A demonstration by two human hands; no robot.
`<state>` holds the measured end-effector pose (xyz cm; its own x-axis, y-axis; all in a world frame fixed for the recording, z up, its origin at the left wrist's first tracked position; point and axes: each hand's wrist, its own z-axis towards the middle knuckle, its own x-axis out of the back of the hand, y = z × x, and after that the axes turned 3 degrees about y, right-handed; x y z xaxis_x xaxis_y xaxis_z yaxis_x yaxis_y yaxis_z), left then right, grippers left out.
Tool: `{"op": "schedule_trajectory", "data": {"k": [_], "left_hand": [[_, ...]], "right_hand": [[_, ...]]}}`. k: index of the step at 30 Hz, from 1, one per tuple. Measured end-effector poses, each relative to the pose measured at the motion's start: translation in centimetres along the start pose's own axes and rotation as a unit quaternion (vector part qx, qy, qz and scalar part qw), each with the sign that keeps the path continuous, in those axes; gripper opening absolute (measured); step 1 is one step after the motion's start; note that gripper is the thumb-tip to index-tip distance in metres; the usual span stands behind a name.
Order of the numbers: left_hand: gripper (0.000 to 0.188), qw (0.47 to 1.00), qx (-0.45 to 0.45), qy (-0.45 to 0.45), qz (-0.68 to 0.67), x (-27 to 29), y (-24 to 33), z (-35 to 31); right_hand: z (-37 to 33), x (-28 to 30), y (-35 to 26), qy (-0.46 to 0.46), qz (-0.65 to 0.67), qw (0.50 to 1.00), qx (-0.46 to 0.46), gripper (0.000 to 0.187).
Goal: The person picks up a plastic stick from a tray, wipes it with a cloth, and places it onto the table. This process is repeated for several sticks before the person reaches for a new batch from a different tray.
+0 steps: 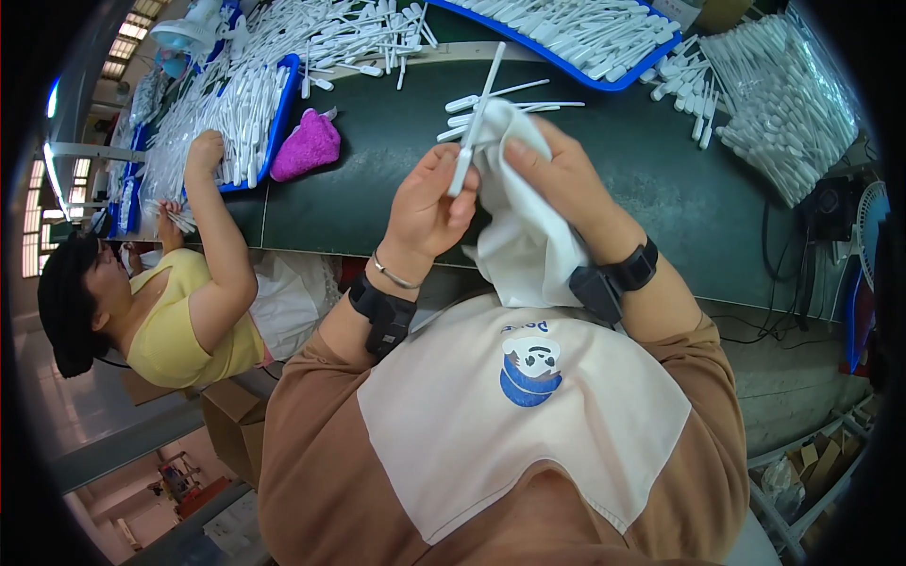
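- Workroom; dark green tabletop [661,160], blue tray [609,86] heaped with similar pieces at the far side.
- White stick [482,106] above the tabletop, pinched between thumb and fingers of the left hand [425,203].
- Right hand [557,174] closed on bunched white cloth [524,245], just right of the stick.
- Seemingly mid-handling; loose sticks [461,105] lie just beyond. Done and waiting pieces can't be told apart.
- Long axis near-to-far; thin end points far, leaning right.

White cloth [528,236]; white stick [470,141]; green tabletop [623,170]
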<state>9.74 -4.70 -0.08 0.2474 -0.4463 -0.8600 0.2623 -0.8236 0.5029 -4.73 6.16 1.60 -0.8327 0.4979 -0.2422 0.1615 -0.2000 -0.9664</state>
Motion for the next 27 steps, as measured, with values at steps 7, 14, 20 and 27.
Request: {"op": "schedule_trajectory", "data": {"k": [7, 14, 20, 27], "left_hand": [[0.024, 0.991, -0.053, 0.082, 0.09, -0.6, -1.9, 0.5], [0.028, 0.993, -0.008, 0.04, 0.114, -1.1, -2.0, 0.2], [0.029, 0.984, -0.103, 0.075, 0.127, -1.8, -0.6, 0.4], [0.027, 0.942, 0.149, -0.169, 0.249, -2.5, 5.3, -3.2]], "right_hand": [[-0.4, 0.2, -0.6, -0.155, 0.0, 0.985, -0.072, 0.032], [0.3, 0.8, 0.4, 0.024, -0.092, 0.995, -0.006, 0.033], [0.1, 0.9, -1.5, -0.004, -0.229, 0.957, 0.178, 0.028], [0.3, 3.6, -3.1, -0.072, -0.363, 0.914, 0.166, 0.028]]}}
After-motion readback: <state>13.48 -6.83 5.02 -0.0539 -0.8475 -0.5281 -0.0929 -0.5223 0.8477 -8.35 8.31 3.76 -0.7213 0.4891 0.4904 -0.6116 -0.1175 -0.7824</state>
